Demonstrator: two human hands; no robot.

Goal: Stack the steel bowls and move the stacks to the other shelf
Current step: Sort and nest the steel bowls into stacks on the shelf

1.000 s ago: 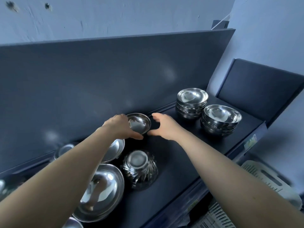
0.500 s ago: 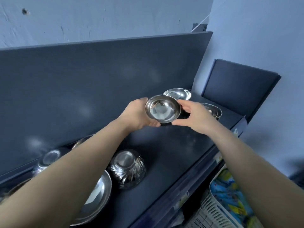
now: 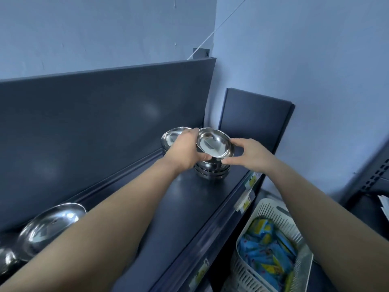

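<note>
On the dark blue shelf, left hand and right hand grip a small shiny steel bowl over the steel bowl stack; I'd lower it level and centred.

Two pale blue plastered walls meet in a corner, with a thin white cord slanting across it. Against the left one stands a dark grey shelf with a tall back panel. Paper labels line its front edge. Lower right sits a white slotted plastic basket holding blue and yellow packets. The light is soft and even.
</note>
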